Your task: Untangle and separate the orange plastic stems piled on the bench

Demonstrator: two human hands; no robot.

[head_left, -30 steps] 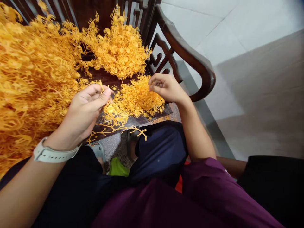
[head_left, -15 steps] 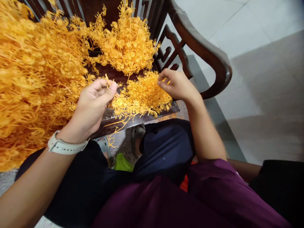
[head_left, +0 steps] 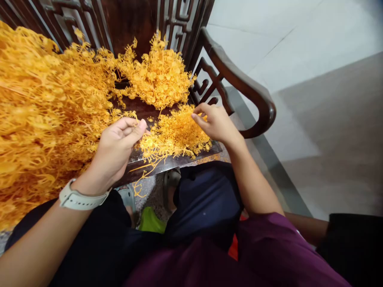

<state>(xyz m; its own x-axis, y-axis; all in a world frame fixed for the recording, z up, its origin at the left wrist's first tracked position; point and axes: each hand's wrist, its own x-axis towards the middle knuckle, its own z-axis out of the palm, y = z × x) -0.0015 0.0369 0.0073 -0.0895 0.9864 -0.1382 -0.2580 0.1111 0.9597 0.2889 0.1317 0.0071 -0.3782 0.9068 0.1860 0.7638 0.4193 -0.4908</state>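
Orange plastic sprigs lie heaped on a dark wooden seat (head_left: 179,159). My left hand (head_left: 116,147), with a pale watch strap at the wrist, pinches a thin orange sprig (head_left: 146,153) between thumb and fingers; its strands trail down past the seat's front edge. My right hand (head_left: 214,121) is closed in a pinch on the right side of a small pile of sprigs (head_left: 173,133). A larger clump (head_left: 158,79) sits behind that pile, and a big mass of sprigs (head_left: 42,115) fills the left.
A curved wooden armrest (head_left: 242,87) and carved backrest (head_left: 131,20) bound the seat at right and back. Pale floor tiles (head_left: 314,79) lie to the right. My dark-clothed knees (head_left: 206,195) are below the seat edge, with a green object (head_left: 151,221) on the floor between them.
The view has shifted a little. My right hand moved down to the small pile's right side. My left hand keeps its pinch on the sprig, in much the same place.
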